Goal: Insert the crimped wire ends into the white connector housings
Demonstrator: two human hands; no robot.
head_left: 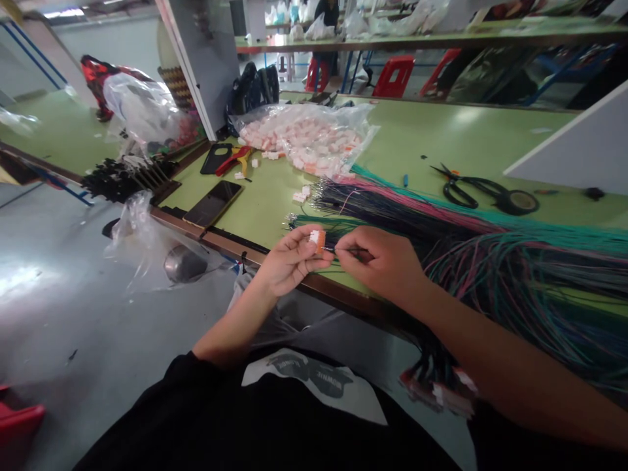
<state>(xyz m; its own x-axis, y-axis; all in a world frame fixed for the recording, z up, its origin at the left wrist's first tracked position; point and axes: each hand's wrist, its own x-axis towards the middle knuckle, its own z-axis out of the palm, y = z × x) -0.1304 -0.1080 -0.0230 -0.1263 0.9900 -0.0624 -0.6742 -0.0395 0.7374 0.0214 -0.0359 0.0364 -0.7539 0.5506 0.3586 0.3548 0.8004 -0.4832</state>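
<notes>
My left hand (293,260) pinches a small white and orange connector housing (318,241) above the table's front edge. Close on its right, my right hand (380,261) has thumb and fingers closed on a thin dark wire (330,248), whose tip is at the housing's right side. Whether that tip sits inside the housing I cannot tell. Just behind both hands lie bundles of dark, green and pink wires (392,203) with metal terminals at their left ends. Two or so loose housings (301,194) rest beside those ends.
An open plastic bag of housings (314,134) lies on the green table (417,137). Scissors with a tape roll (490,191) are at right. A phone (213,204) and red-yellow pliers (235,159) lie at left. Wire harnesses (439,383) hang below the table edge.
</notes>
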